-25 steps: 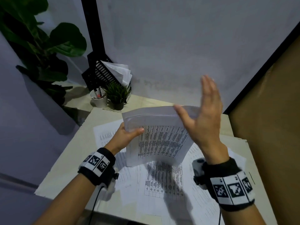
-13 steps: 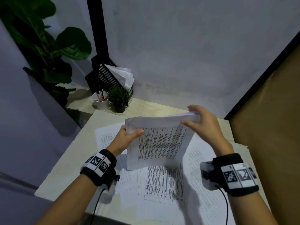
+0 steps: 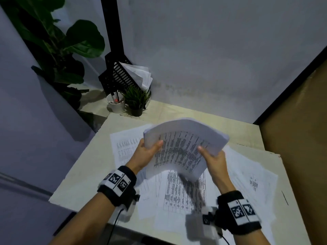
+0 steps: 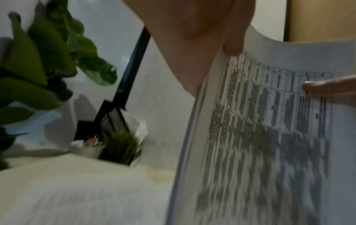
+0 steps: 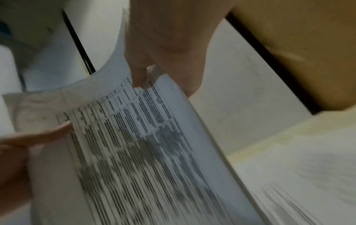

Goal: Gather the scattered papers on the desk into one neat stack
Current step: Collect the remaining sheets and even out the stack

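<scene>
A thick stack of printed papers (image 3: 182,147) bows upward above the desk, tilted with its printed face toward me. My left hand (image 3: 146,152) grips its left edge, thumb on the front. My right hand (image 3: 214,156) grips its right edge the same way. In the left wrist view the stack (image 4: 269,137) fills the right half, my left thumb (image 4: 233,45) pressing its top edge. In the right wrist view the stack (image 5: 134,152) runs diagonally under my right thumb (image 5: 138,79). Several loose sheets (image 3: 182,195) lie spread on the desk (image 3: 76,183) beneath.
At the desk's far left corner stand a white pen cup (image 3: 115,103), a small potted plant (image 3: 136,101) and a black file rack with papers (image 3: 123,75). A large leafy plant (image 3: 58,43) is beyond. A brown panel (image 3: 300,138) borders the right side.
My right hand came down from the air, first to the stack's top right corner, then to its right edge. The stack has tilted and bowed, and its lower edge is blurred.
</scene>
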`<state>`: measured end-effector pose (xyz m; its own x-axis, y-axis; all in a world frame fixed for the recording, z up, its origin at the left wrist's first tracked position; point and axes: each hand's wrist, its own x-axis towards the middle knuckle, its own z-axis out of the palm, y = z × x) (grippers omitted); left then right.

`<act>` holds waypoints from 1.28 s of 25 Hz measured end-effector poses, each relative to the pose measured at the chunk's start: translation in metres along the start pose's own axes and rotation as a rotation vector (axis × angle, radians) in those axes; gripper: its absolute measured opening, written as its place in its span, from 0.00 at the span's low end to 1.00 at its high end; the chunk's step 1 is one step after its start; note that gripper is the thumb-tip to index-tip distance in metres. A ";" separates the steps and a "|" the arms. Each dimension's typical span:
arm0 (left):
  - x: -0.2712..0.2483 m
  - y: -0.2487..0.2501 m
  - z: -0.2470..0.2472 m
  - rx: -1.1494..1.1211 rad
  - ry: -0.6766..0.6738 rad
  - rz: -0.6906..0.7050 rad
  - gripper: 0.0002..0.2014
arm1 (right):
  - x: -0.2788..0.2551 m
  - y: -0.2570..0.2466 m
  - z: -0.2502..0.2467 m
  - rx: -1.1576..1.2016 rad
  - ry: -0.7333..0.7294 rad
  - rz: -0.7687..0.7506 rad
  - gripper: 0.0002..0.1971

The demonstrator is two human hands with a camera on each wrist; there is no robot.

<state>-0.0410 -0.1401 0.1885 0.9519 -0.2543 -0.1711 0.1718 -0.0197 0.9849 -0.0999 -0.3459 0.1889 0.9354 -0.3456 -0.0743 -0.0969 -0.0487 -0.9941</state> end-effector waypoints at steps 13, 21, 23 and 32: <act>0.029 -0.157 -0.089 0.444 0.554 -0.612 0.53 | 0.024 0.051 -0.073 -0.374 0.228 0.332 0.06; 0.030 -0.169 -0.032 0.667 0.402 -0.588 0.29 | 0.015 0.063 -0.087 -0.318 0.348 0.390 0.08; 0.024 -0.164 -0.017 0.627 0.507 -0.695 0.46 | 0.013 0.062 -0.089 -0.313 0.357 0.393 0.08; 0.033 -0.170 -0.017 0.611 0.431 -0.660 0.27 | 0.009 0.062 -0.106 -0.298 0.387 0.410 0.09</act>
<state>-0.0345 -0.1290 0.0152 0.7443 0.3574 -0.5641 0.6550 -0.5557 0.5121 -0.1339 -0.4515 0.1352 0.6169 -0.7024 -0.3551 -0.5641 -0.0800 -0.8218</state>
